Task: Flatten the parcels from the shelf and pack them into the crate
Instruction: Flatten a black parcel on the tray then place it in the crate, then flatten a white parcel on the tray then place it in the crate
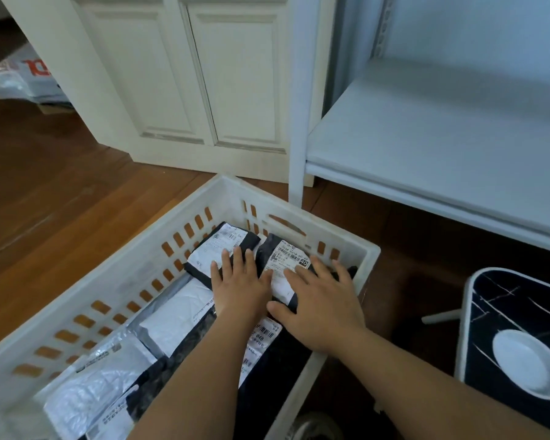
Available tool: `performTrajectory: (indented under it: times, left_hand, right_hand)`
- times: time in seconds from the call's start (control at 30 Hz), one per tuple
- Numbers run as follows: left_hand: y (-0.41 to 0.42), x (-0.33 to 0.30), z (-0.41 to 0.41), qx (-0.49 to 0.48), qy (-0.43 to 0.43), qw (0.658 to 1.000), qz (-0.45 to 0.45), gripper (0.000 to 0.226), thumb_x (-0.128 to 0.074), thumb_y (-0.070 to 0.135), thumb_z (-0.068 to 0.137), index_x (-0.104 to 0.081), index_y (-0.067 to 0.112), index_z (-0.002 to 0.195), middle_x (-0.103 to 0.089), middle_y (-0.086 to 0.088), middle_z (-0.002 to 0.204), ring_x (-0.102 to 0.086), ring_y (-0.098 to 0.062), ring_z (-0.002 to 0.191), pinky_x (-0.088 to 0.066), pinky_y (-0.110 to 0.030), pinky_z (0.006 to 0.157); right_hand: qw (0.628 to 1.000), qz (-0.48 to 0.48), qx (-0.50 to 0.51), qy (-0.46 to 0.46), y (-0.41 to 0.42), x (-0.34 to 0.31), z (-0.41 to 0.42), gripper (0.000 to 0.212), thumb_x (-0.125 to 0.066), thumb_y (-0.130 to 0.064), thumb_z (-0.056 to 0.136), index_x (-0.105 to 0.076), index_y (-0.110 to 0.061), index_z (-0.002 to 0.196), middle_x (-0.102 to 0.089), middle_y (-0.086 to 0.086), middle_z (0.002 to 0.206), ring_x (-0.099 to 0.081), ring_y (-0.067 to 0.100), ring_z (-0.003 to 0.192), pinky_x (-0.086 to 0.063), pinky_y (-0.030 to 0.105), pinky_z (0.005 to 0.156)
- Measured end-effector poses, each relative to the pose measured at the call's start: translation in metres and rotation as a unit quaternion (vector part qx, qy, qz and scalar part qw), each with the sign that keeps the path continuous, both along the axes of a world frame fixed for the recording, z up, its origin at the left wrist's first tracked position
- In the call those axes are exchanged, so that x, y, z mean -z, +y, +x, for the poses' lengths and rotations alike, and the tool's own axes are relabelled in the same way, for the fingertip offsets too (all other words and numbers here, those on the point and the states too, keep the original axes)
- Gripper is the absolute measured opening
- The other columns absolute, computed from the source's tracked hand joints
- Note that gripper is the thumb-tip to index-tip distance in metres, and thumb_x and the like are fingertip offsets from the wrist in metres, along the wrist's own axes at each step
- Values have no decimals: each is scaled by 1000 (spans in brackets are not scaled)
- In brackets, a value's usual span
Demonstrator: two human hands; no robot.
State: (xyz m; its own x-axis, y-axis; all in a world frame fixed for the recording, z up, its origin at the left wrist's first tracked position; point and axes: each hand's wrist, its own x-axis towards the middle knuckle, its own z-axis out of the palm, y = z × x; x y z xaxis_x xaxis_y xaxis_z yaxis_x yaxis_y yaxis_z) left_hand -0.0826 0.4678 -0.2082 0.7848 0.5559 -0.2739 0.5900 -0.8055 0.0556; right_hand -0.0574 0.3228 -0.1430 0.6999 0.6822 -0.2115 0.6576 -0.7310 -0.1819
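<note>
**Parcels nearly packed, shelf bare**

Head view: I have both hands down in the crate [134,274], flat, fingers straight and spread, gripping nothing. My left hand [238,284] presses on the far-left black parcel [223,249], my right hand [324,300] on the black parcel [283,265] just beside it, thumb hooked at its near edge. The two hands lie side by side, almost touching, each on its own parcel.

Progress, as I judge it: the shelf [442,147] shows no parcels on the board I can see, so the fetching looks finished or close to it. What is in hand now is the flattening and seating of the last two bags against the crate's far wall. Anything on other shelf levels lies outside the frame, so I cannot rule out more.

Count in the crate: two black parcels under my palms; one white parcel [178,315] nearer me; one dark parcel with a barcode label [261,341] under my forearms; at least two silver-white parcels [102,385] at the near end, overlapping so I cannot separate them surely. About six, then.

Elsewhere: one stool [521,338] to the right with one white dish [527,363] on it, and one plastic bag [23,77] on the floor far left.
</note>
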Motion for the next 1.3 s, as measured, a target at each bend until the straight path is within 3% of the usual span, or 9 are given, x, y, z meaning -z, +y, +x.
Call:
performTrajectory:
  times: [0.1, 0.17, 0.43, 0.53, 0.67, 0.87, 0.97, 1.17, 1.3]
  left_hand:
    - [-15, -34, -3, 28, -23, 999, 21, 66, -6, 51, 100, 7, 13, 153, 15, -7, 160, 18, -25, 146, 8, -46, 119]
    - [-26, -59, -2, 45, -54, 997, 27, 67, -8, 50, 100, 3, 10, 153, 10, -9, 161, 13, -26, 147, 4, -46, 120]
    - [-157, -137, 23, 203, -166, 965, 7, 62, -20, 44, 101, -17, 8, 152, -8, -12, 160, -9, -27, 148, -10, -42, 120]
    - [-230, -149, 28, 241, -179, 950, -85, 61, -25, 45, 101, -21, 12, 152, -7, -8, 161, -26, -29, 143, -26, -41, 112]
    - [-338, -134, 29, 269, -131, 923, -240, 58, -31, 43, 101, -24, 13, 151, -9, -3, 161, -22, -21, 145, -26, -36, 112]
    - [-411, -112, 18, 234, -51, 916, -322, 52, -36, 41, 101, -36, 14, 146, -37, -5, 151, -34, -22, 139, -25, -35, 113]
    - [-432, -108, 16, 215, -5, 907, -363, 49, -39, 42, 100, -41, 18, 143, -49, -4, 142, -47, -22, 129, -34, -38, 111]
    - [-439, -96, 23, 177, 7, 902, -393, 49, -44, 45, 97, -45, 20, 139, -54, -4, 136, -53, -21, 122, -42, -43, 105]
    - [-432, -96, 24, 203, -60, 933, -291, 55, -48, 38, 97, -36, 15, 146, -47, -7, 143, -47, -23, 129, -37, -39, 108]
  right_hand:
    - [982, 150, 51, 103, -16, -13, 4, 61, -40, -55, 96, -27, -28, 150, -21, -6, 159, -4, 11, 148, 1, 37, 118]
    - [973, 200, 71, 89, -39, -19, -1, 57, -47, -45, 97, -32, -27, 148, -26, -7, 157, -9, 10, 147, -3, 34, 118]
    - [962, 129, 242, -10, -228, -21, -19, 47, -49, -39, 97, -46, -24, 141, -37, -5, 152, -19, 13, 145, -18, 31, 117]
    - [931, 123, 337, -60, -313, -25, -27, 41, -56, -33, 94, -58, -19, 132, -47, 1, 145, -32, 20, 141, -27, 37, 114]
    - [837, 133, 517, -119, -435, -27, -54, 34, -63, -26, 91, -67, -12, 121, -56, 7, 135, -42, 24, 131, -35, 38, 108]
    - [622, 242, 744, -10, -524, -16, -67, 45, -66, -27, 89, -57, -8, 129, -56, 15, 130, -53, 31, 116, -41, 35, 96]
    - [561, 298, 772, 18, -536, -13, -58, 49, -71, -27, 85, -56, -8, 127, -62, 12, 123, -58, 30, 110, -45, 36, 90]
    - [598, 292, 740, 93, -529, -14, -24, 74, -81, -14, 74, -41, -10, 136, -52, 13, 129, -54, 29, 116, -45, 38, 97]
    - [626, 433, 599, 247, -515, -20, -19, 65, -67, 5, 83, -48, -23, 138, -64, -2, 107, -65, 19, 99, -58, 37, 83]
